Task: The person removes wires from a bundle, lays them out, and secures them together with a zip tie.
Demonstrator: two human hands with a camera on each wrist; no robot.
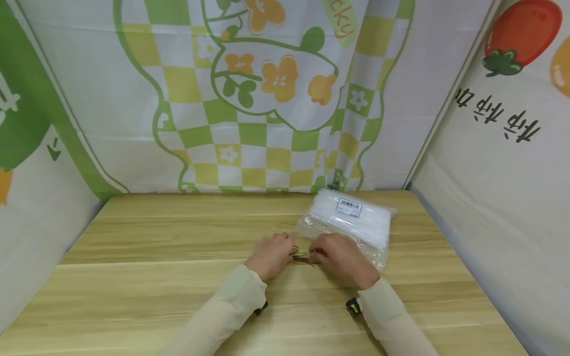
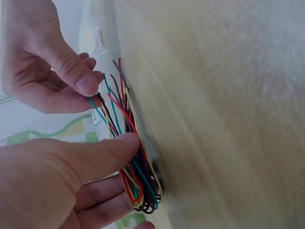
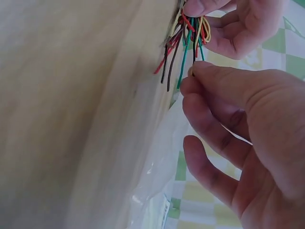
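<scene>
A bundle of thin coloured wires (image 1: 303, 257), red, black, green, yellow and brown, lies folded in loops between the two hands. My left hand (image 1: 272, 255) grips the looped part, thumb pressed over the wires (image 2: 145, 174) in the left wrist view. Loose wire ends fan out from that grip toward the other hand. Between thumb and forefinger, my right hand (image 1: 342, 258) pinches the ends of a few wires; in the right wrist view its other fingers (image 3: 209, 164) are bent and hold nothing. Several other ends (image 3: 171, 64) hang free beside the pinch.
A clear plastic bag (image 1: 352, 217) of white contents, with a barcode label (image 1: 349, 207), lies just behind the right hand. Wood-grain table (image 1: 156, 291) spreads beneath both arms. Printed cloth (image 1: 267, 148) hangs along the back edge and both sides.
</scene>
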